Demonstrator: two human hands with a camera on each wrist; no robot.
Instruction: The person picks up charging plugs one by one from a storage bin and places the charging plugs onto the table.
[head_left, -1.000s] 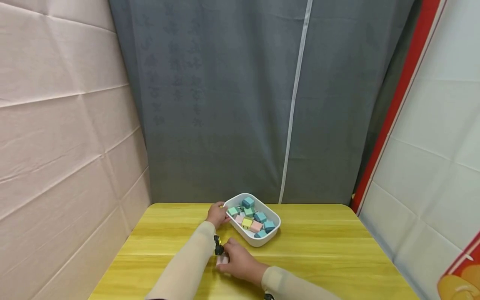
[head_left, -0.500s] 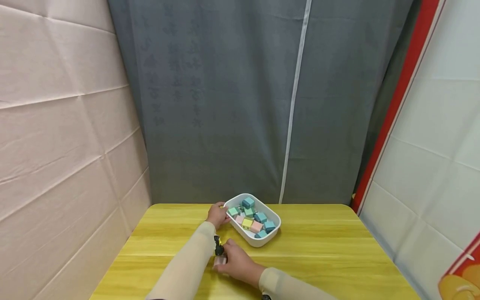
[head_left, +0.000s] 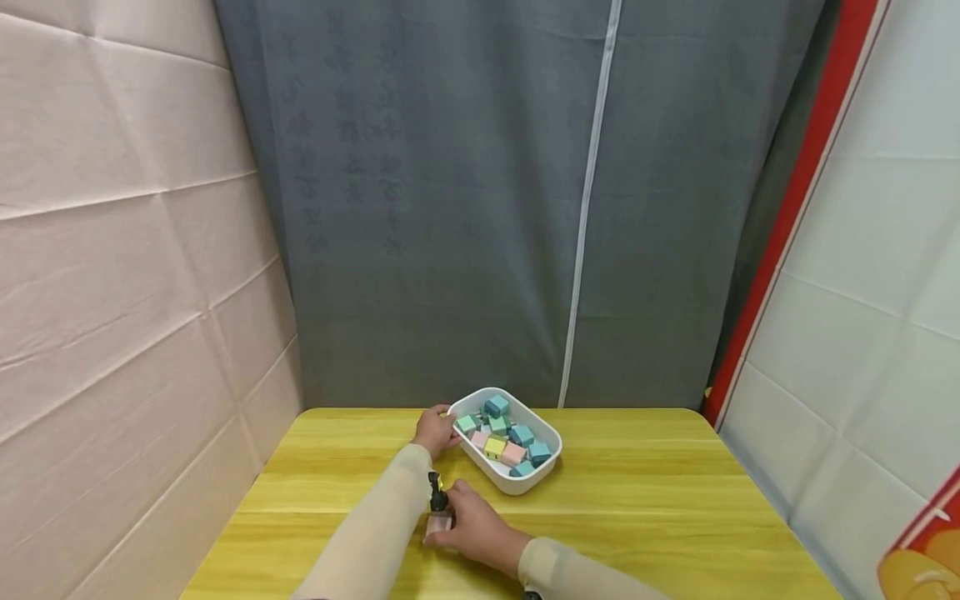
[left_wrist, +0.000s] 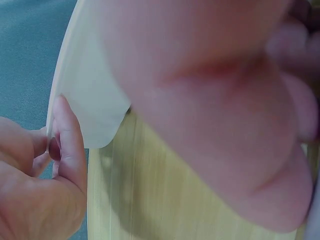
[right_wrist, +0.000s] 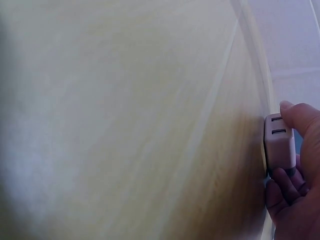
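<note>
My left hand (head_left: 435,431) pinches the left rim of a white plastic tub (head_left: 501,482). In the left wrist view that hand (left_wrist: 50,170) has the tub's wall (left_wrist: 90,85) between thumb and fingers. Inside lie several USB chargers, blue, green, pink and one yellow charger (head_left: 494,447). My right hand (head_left: 480,525) holds a pink USB charger (head_left: 438,522) low over the table, beside the left forearm. In the right wrist view the charger (right_wrist: 281,145) shows two USB ports, with the thumb on its port end and the fingers curled below.
The wood-grain table (head_left: 637,517) ends at a grey curtain (head_left: 450,208) behind the tub. Pale cloth walls (head_left: 135,292) stand on both sides. A black wrist camera (head_left: 437,493) on the left wrist sits close to the right fingertips.
My right hand has shifted slightly left with the pink charger, which appears a little turned. The left hand and the tub have stayed in place.
</note>
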